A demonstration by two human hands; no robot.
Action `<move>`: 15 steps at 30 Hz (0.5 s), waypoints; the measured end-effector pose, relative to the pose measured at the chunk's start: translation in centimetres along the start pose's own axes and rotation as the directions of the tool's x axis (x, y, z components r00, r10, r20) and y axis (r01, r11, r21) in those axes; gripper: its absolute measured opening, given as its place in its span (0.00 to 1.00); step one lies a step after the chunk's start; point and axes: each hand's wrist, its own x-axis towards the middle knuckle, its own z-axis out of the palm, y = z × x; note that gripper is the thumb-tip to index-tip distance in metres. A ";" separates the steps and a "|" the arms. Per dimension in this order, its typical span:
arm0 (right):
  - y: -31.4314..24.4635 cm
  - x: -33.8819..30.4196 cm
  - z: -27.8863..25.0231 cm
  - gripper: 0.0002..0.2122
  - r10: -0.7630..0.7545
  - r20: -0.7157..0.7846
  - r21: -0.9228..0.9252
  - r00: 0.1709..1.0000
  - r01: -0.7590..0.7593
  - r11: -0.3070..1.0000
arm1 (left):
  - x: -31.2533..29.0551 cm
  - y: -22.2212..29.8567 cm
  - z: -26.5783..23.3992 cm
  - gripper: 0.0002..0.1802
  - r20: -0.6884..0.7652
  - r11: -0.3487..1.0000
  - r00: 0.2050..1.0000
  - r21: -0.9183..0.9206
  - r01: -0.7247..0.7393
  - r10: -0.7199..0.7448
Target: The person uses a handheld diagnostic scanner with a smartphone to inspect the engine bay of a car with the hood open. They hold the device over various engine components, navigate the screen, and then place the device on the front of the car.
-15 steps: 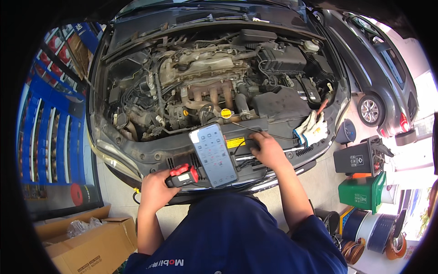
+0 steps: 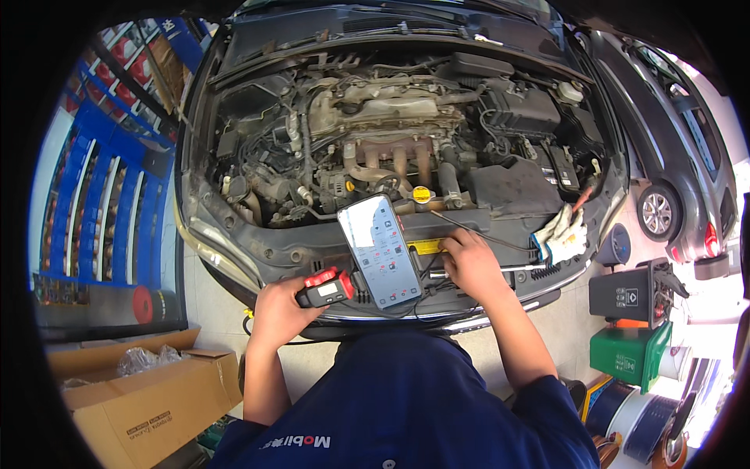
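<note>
My left hand is wrapped round a red and black handheld device with a pale label. Beside it a smartphone stands tilted over the car's front panel, its lit screen showing rows of icons. How the phone is held up is hidden. My right hand is over the front panel, right of the phone, fingers curled together at a thin black cable. Part of the cable is hidden by the hand. Beyond both hands lies the open engine bay, with a yellow cap on its front side.
White work gloves lie on the right front of the engine bay, by a reddish handle. Dark and green bins stand to the right, near a parked grey car. An open cardboard box sits at lower left, below blue shelves.
The view has shifted, so the car appears farther right. Against the car, the phone and my left hand have moved slightly left and forward; my right hand has moved a little left.
</note>
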 end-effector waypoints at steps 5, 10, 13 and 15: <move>0.2 -0.2 1.7 0.10 -0.123 0.125 -0.126 0.985 0.138 0.982 | 0.1 0.1 0.2 0.19 0.029 0.998 0.999 -0.039 0.039 -0.038; 1.6 2.1 1.8 0.08 -0.268 0.252 -0.285 0.930 0.336 0.898 | 0.8 1.9 -0.5 0.19 -0.007 0.997 1.000 -0.078 0.001 -0.001; 1.4 2.3 0.7 0.08 -0.299 0.348 -0.134 0.888 0.362 0.922 | 0.6 2.8 -0.9 0.19 -0.054 0.995 0.998 -0.104 0.014 -0.020; -0.2 2.3 -1.7 0.08 -0.264 0.245 0.021 0.933 0.267 0.964 | 0.0 2.9 -1.0 0.20 -0.089 0.994 0.995 -0.109 0.024 -0.033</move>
